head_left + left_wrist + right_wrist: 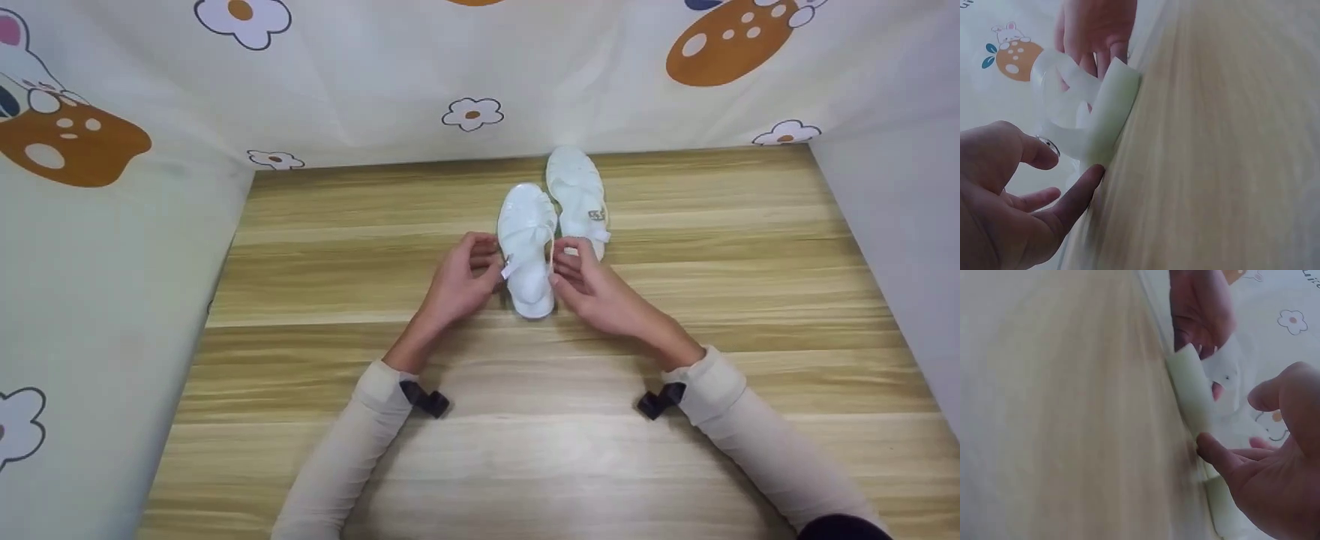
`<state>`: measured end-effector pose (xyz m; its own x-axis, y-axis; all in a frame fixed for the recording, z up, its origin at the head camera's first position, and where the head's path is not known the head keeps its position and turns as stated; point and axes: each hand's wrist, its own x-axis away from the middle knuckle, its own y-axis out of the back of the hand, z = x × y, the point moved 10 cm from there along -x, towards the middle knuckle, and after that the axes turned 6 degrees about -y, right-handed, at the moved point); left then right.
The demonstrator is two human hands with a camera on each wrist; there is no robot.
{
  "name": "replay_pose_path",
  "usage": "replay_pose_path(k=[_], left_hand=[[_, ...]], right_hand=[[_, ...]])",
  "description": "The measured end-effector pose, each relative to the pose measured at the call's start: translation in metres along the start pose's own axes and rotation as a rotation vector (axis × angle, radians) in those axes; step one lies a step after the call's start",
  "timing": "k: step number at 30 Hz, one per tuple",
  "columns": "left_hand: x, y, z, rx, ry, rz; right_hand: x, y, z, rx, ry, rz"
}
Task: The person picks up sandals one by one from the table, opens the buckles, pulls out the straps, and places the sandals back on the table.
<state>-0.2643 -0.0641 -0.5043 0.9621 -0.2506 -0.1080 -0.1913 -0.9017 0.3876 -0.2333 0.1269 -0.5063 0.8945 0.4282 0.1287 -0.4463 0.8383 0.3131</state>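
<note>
A white sandal (529, 281) lies on the wooden surface with its toe pointing away, between my two hands. Its strap has a small metal buckle (1048, 145), and the thick pale heel (1113, 109) faces me. My left hand (463, 281) is at its left side, fingers loosely bent, one fingertip right at the heel's lower edge. On the other side my right hand (600, 292) has a fingertip at the heel edge too, its other fingers beside the strap. The second white sandal (573, 180) lies farther back to the right, its heel partly behind my right hand.
A pale cloth (375, 90) printed with flowers and orange fruit shapes rises behind the sandals and along the left side. At the right stands a plain pale wall (885, 187). Wood-grain surface (525, 465) extends toward me between the forearms.
</note>
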Motion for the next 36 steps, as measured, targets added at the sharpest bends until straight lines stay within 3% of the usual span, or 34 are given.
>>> replay_pose_path(k=[6,10,17,22,26,36], left_hand=[[0.002,-0.006,-0.007,0.049,-0.01,0.044],[0.002,-0.007,-0.008,0.066,-0.006,0.036],[0.001,-0.001,-0.003,0.113,0.062,-0.05],[-0.003,0.005,-0.002,0.099,0.052,-0.113],[-0.008,0.009,-0.003,0.054,0.033,-0.148],[-0.028,0.01,0.003,0.087,0.043,-0.181]], right_hand=[[-0.004,-0.011,0.0,-0.009,-0.021,-0.025],[-0.005,-0.013,0.001,-0.054,-0.018,-0.048],[-0.01,-0.017,0.003,-0.129,-0.001,-0.057],[-0.02,-0.019,0.006,-0.163,0.015,-0.045],[-0.029,-0.015,0.009,-0.209,0.032,-0.08],[-0.056,-0.008,0.016,-0.407,0.055,-0.209]])
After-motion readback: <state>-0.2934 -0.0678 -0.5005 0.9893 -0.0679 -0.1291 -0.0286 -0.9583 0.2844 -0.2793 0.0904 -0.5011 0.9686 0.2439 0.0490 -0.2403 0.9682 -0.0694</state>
